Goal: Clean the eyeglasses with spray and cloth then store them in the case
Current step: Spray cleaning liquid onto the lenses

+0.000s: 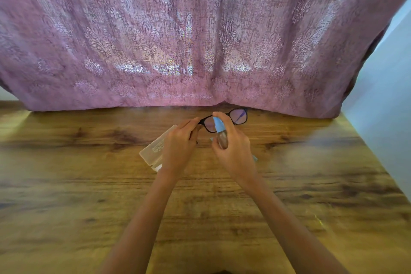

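My left hand (180, 144) pinches the eyeglasses (239, 115) at one end of the black frame, just past my fingertips. My right hand (233, 151) curls round the small spray bottle (219, 128), forefinger on its blue top, close in front of the nearer lens. The pale case (153, 149) lies beside my left hand, partly hidden by it. A thin teal edge of cloth (255, 158) shows under my right hand on the wooden table (89, 184).
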Available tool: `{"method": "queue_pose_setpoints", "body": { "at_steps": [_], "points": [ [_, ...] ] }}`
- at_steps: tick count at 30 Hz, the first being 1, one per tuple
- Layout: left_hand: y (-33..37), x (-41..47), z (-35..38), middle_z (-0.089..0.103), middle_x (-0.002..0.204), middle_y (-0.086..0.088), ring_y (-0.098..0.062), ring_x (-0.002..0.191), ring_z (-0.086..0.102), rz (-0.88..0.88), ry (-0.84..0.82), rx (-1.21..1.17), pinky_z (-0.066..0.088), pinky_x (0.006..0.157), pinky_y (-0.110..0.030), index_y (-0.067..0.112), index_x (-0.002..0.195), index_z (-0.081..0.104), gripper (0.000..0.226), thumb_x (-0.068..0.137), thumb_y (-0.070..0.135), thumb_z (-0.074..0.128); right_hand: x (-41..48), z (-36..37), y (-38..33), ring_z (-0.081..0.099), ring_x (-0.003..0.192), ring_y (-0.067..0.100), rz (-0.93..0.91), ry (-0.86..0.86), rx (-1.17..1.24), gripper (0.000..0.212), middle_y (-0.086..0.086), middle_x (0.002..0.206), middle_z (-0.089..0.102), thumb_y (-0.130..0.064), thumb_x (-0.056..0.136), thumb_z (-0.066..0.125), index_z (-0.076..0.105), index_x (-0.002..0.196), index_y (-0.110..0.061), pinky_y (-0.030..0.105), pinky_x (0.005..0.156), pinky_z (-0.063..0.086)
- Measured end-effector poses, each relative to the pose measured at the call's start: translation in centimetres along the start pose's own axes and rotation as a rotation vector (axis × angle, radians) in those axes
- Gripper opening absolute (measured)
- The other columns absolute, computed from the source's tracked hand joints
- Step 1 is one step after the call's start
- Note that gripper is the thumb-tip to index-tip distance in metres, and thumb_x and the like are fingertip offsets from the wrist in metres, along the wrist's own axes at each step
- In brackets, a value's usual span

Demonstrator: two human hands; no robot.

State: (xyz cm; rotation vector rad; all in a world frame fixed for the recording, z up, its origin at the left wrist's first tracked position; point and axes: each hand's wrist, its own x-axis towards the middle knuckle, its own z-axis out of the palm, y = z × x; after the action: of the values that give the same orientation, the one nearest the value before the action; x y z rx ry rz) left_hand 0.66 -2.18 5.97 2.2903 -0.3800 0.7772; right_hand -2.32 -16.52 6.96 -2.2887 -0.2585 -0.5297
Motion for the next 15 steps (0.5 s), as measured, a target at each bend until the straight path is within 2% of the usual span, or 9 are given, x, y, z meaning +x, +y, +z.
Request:
{"method": "queue_pose_setpoints", "body": {
  "at_steps": [2,4,6,9,13,15],
  "points": [
    [0.08,0.04,-0.05,0.075,0.092,-0.008,-0.022,0.075,0.070,-0.013,-0.004,0.007,0.039,0.067,-0.014,0.002,0.103,0.072,0.022,0.082,-0.001,0.070,-0.08,0.01,-0.24,0.051,0.065,0.002,-0.024,-0.044,-0.002,0.052,-0.018,0.073,0.048,-0.018,0.086,0.064,0.046,0.133,-0.028,0.015,0.064,0.046],
    [0.06,-0.01,-0.07,0.075,0.092,-0.009,-0.023,0.075,0.071,-0.016,-0.003,0.012,0.040,0.067,-0.015,0.002,0.103,0.072,0.022,0.081,0.000,0.070,-0.28,0.32,-0.34,0.053,0.064,0.010,-0.020,-0.099,-0.056,0.049,-0.003,0.076,0.056,-0.015,0.088,0.063,0.047,0.133,-0.026,0.033,0.062,0.052],
    [0.10,-0.08,-0.10,0.075,0.093,-0.009,-0.023,0.075,0.071,-0.020,-0.005,0.013,0.041,0.066,-0.016,0.002,0.103,0.072,0.021,0.083,0.003,0.068,-0.51,0.69,-0.31,0.054,0.062,0.018,0.009,-0.113,-0.087,0.050,0.004,0.076,0.057,-0.010,0.088,0.063,0.047,0.134,-0.026,0.042,0.059,0.051],
    [0.12,-0.09,-0.08,0.075,0.091,-0.008,-0.024,0.072,0.069,-0.039,-0.008,-0.010,0.035,0.066,-0.011,0.003,0.104,0.072,0.021,0.086,0.007,0.063,-0.81,0.80,-0.46,0.053,0.062,0.016,0.007,-0.100,-0.081,0.053,0.003,0.073,0.057,-0.009,0.084,0.065,0.049,0.132,-0.025,0.039,0.059,0.051],
    [0.08,-0.10,-0.09,0.074,0.089,-0.008,-0.023,0.070,0.068,-0.035,-0.007,-0.015,0.033,0.068,-0.010,0.003,0.103,0.072,0.021,0.085,0.004,0.062,-0.85,0.76,-0.53,0.053,0.066,0.010,0.006,-0.072,-0.058,0.052,-0.001,0.082,0.057,-0.021,0.085,0.065,0.046,0.133,-0.028,0.029,0.061,0.051],
    [0.06,-0.09,-0.10,0.074,0.090,-0.008,-0.022,0.072,0.069,-0.038,-0.007,-0.013,0.033,0.069,-0.010,0.003,0.103,0.073,0.022,0.086,0.007,0.061,-0.81,0.97,-0.45,0.053,0.065,0.013,-0.005,-0.081,-0.062,0.051,0.000,0.080,0.057,-0.021,0.086,0.065,0.046,0.133,-0.027,0.033,0.059,0.052]
  ]
}}
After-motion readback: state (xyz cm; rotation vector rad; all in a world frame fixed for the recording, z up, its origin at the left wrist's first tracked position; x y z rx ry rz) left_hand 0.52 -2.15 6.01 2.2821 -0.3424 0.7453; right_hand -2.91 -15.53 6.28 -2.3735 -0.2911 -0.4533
